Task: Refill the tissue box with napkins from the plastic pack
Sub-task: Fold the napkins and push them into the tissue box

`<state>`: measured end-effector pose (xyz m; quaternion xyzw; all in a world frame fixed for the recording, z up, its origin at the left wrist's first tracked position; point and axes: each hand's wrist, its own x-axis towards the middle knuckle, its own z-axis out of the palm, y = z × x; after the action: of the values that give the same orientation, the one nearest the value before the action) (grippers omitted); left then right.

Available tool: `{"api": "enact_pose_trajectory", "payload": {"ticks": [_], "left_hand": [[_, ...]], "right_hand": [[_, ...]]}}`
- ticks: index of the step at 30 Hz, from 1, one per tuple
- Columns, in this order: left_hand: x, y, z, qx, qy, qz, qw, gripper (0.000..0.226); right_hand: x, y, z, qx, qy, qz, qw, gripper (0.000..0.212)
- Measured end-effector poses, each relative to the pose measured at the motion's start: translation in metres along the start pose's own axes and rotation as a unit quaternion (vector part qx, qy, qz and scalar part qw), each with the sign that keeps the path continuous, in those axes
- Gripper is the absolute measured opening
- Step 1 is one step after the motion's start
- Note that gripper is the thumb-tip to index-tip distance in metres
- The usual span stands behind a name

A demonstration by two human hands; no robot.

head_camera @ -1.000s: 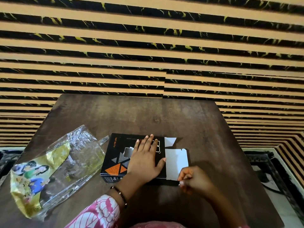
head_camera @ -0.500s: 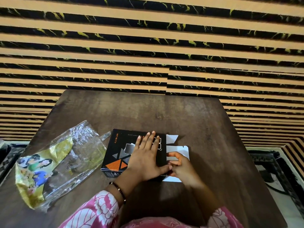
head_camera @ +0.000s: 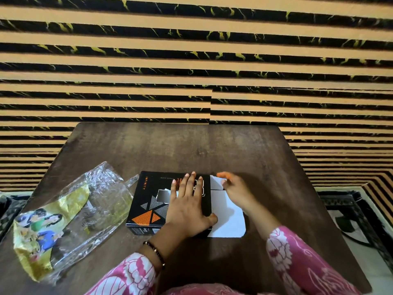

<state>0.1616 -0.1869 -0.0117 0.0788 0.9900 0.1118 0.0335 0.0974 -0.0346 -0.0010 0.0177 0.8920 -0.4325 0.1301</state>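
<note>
Our right hand [head_camera: 234, 191] has left the near white end flap [head_camera: 228, 220] and now reaches, blurred, fingers loosely spread, toward the far one, so we're closing up. Left hand [head_camera: 187, 207] presses flat, fingers spread, on the black printed cardboard tissue box [head_camera: 148, 201] mid-table; the crinkled clear plastic pack [head_camera: 70, 211] lies left.

A black tissue box [head_camera: 148, 201] with orange triangles lies flat on the dark wooden worktop [head_camera: 170, 145]. The left hand [head_camera: 187, 207] presses flat on the box's top, fingers [head_camera: 192, 182] spread, a beaded bracelet [head_camera: 156, 252] at the wrist. The right hand [head_camera: 234, 190], blurred, is at the box's right end, over its open white flaps [head_camera: 229, 222]. To the left of the box lies a crumpled clear plastic pack [head_camera: 70, 213] with yellow print. Pink patterned sleeves [head_camera: 297, 258] cover both arms. A striped wall [head_camera: 191, 60] stands behind.
</note>
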Motion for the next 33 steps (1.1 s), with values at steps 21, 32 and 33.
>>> {"api": "enact_pose_trajectory", "payload": {"ticks": [21,32,33], "left_hand": [[0.011,0.008,-0.003,0.075,-0.048,0.05,0.995,0.07],[0.005,0.008,-0.02,-0.032,0.035,0.022,0.999,0.066],[0.003,0.008,-0.027,-0.077,0.069,0.012,0.995,0.065]], "right_hand": [[-0.055,0.058,0.014,0.039,0.093,0.161,0.982,0.05],[-0.071,0.016,0.0,0.068,0.143,0.063,0.985,0.043],[-0.072,0.011,-0.01,0.074,0.177,0.055,0.98,0.044]]}}
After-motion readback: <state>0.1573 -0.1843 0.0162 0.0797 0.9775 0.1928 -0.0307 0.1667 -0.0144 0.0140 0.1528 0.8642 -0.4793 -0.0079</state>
